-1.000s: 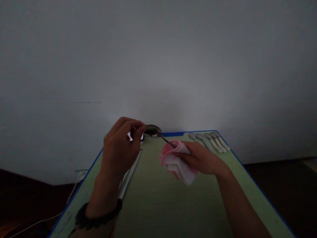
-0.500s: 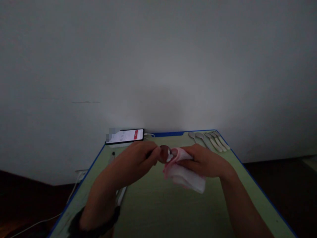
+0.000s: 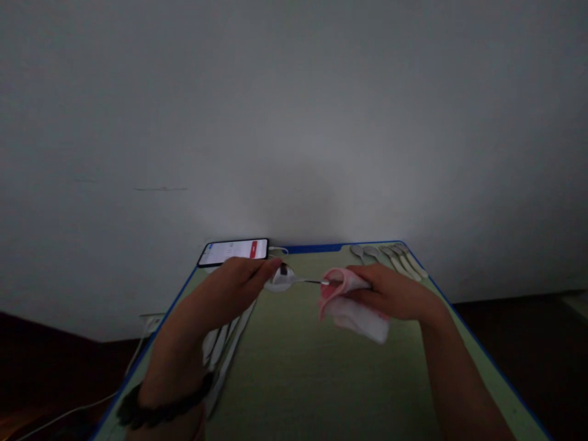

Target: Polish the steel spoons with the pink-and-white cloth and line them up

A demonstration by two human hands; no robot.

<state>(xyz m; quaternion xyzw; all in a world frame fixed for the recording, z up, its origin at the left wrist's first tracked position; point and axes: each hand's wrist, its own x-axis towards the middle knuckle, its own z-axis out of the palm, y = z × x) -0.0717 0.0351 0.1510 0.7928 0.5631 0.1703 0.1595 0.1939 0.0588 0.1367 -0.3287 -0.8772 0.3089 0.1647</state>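
A shiny metal spoon (image 3: 281, 278) is held level above the table between my two hands. My left hand (image 3: 236, 285) is closed on the edge of its bowl, fingers pinched together. Around the handle's other end my right hand (image 3: 383, 291) grips a pink and white cloth (image 3: 361, 318), which hangs down below the fingers. Part of the spoon's neck shows bare between bowl and cloth; the rest of the handle is hidden inside the folds.
Several spoons and forks (image 3: 397, 260) lie in a row at the table's back right. A lit phone (image 3: 234, 251) with a white cable rests at the back left. More cutlery (image 3: 229, 349) lies under my left forearm. The green table (image 3: 321, 380) meets a grey wall (image 3: 298, 122).
My hands have moved apart. The cloth has slid right along the spoon, from beside the bowl toward the handle's end, and my left hand has shifted left with the bowl.
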